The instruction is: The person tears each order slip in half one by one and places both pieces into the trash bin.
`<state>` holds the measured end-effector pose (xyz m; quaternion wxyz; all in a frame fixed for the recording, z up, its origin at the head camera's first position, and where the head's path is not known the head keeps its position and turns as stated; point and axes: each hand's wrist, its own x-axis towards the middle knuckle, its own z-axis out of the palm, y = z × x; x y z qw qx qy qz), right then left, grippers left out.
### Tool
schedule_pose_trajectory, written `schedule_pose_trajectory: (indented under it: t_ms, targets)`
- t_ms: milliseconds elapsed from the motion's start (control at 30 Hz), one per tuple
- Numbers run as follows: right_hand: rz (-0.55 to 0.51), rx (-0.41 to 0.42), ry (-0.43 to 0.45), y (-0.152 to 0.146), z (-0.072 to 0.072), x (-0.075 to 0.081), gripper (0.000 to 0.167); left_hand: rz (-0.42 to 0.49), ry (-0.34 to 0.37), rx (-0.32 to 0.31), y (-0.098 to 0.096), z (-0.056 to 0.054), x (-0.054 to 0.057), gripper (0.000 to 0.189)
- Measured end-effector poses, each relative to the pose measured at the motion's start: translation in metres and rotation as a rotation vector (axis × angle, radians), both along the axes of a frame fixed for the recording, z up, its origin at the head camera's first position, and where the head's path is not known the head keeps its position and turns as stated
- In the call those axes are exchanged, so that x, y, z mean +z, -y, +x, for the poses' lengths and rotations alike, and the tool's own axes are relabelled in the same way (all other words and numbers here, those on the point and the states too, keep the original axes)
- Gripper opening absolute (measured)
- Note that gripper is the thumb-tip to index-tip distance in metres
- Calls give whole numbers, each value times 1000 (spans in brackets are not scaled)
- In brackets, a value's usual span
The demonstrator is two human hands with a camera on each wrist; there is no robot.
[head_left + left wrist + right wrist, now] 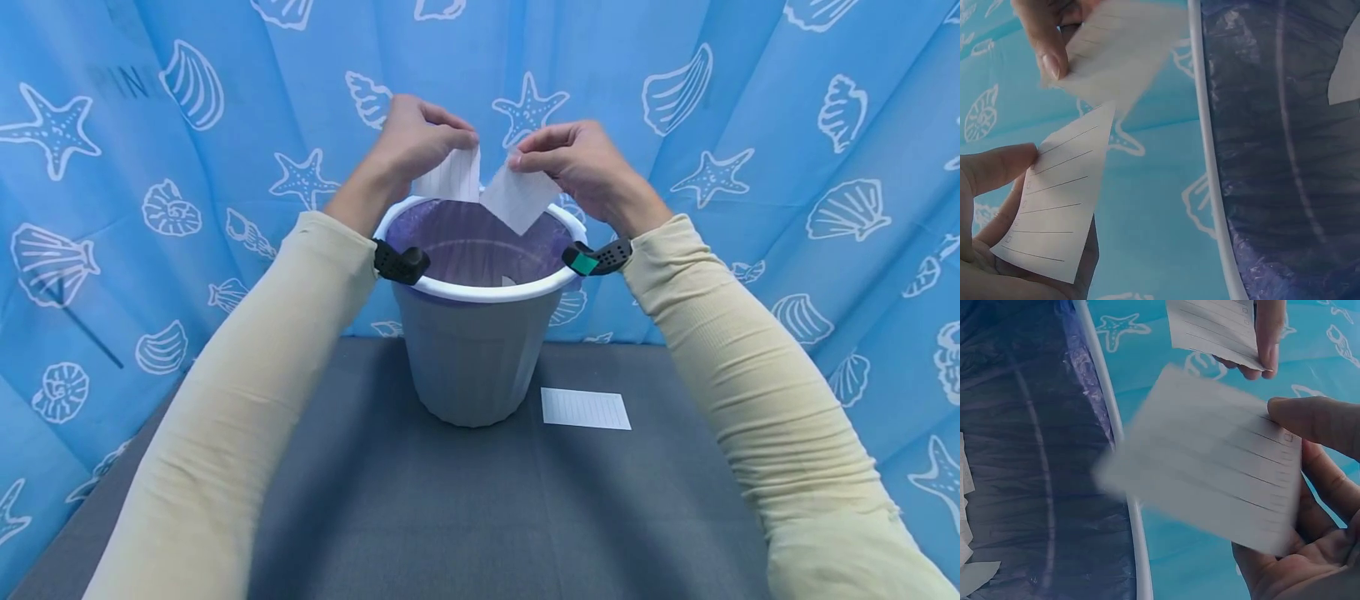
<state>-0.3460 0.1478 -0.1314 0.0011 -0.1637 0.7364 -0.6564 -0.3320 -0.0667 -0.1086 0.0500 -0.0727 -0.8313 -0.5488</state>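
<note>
Over the far rim of a grey waste bin (472, 358), both hands hold lined white paper. My left hand (420, 137) pinches one piece (453, 177) between thumb and fingers, and its ruled lines show in the left wrist view. A second piece (521, 200), tilted cornerwise, hangs from the thumb and fingers of my right hand (581, 167). The two pieces are separate, and the left one has a slightly ragged edge in the right wrist view. Paper scraps (979, 578) lie inside the bin against its purple liner (480, 250).
A lined white sheet (585, 408) lies flat on the grey tabletop (465, 508), right of the bin's base. Behind the bin hangs a blue curtain (247, 150) with white shells and starfish. The bin's white rim (487, 293) stands below both wrists.
</note>
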Motion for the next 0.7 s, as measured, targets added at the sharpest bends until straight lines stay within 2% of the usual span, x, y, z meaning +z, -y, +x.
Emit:
schedule_pose_trajectory:
  t_ms: [300,533,700]
  targets:
    - [21,21,26,0,2,-1,4,-17,7,-20,-5,2,3,25]
    - [29,48,5,-2,3,-3,5,90,16,-87,-3,6,-1,26]
    - [12,46,9,-5,4,-6,7,96,1,-82,5,9,-6,26]
